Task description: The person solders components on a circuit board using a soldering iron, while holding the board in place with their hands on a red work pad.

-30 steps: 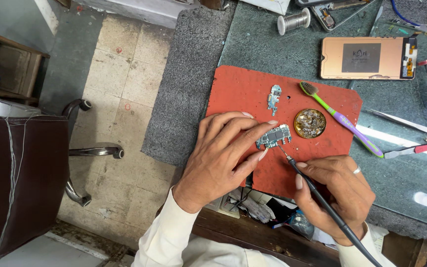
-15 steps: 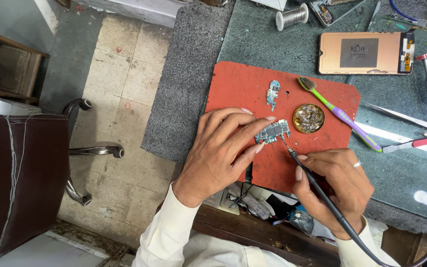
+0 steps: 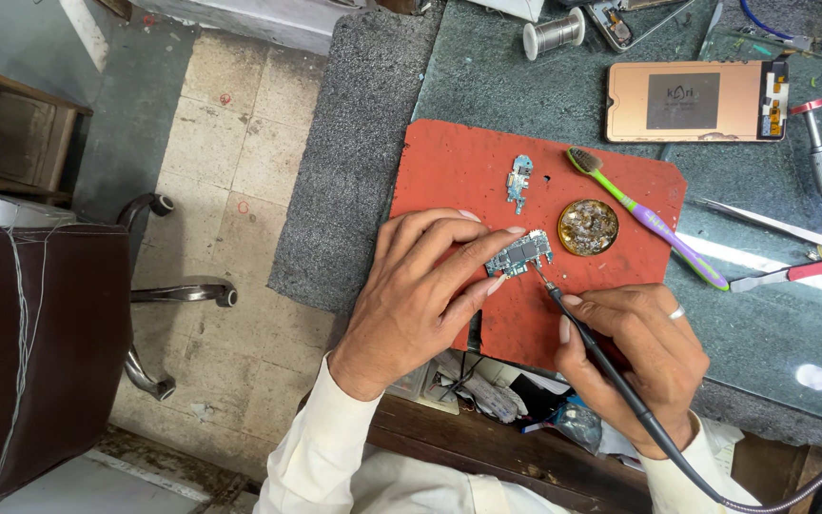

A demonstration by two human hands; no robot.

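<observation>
Circuit board [image 3: 521,254], small and bluish, lies on the red mat [image 3: 449,171] near its middle, and my left hand [image 3: 420,290] pins it there, fingertips pressed on its upper and lower edges. My right hand [image 3: 635,352] is closed around a black soldering iron [image 3: 601,357], held like a pen, its tip touching the board's right corner; the cable runs back past my wrist and off the bottom right. Just right of the board sits a round brass tin [image 3: 588,227] of tip cleaner, and above the board a smaller board piece [image 3: 520,178] lies by itself. A green and purple toothbrush [image 3: 649,221] slants across the mat's right edge onto the dark glass counter [image 3: 525,86]. Farther out on the counter lie a phone screen [image 3: 694,100] face down, a screwdriver [image 3: 818,152], tweezers [image 3: 773,225], a red-handled tool [image 3: 796,271] and a spool of solder wire [image 3: 554,33]. To my left, a chair [image 3: 40,343] stands on the tiled floor [image 3: 211,162].
</observation>
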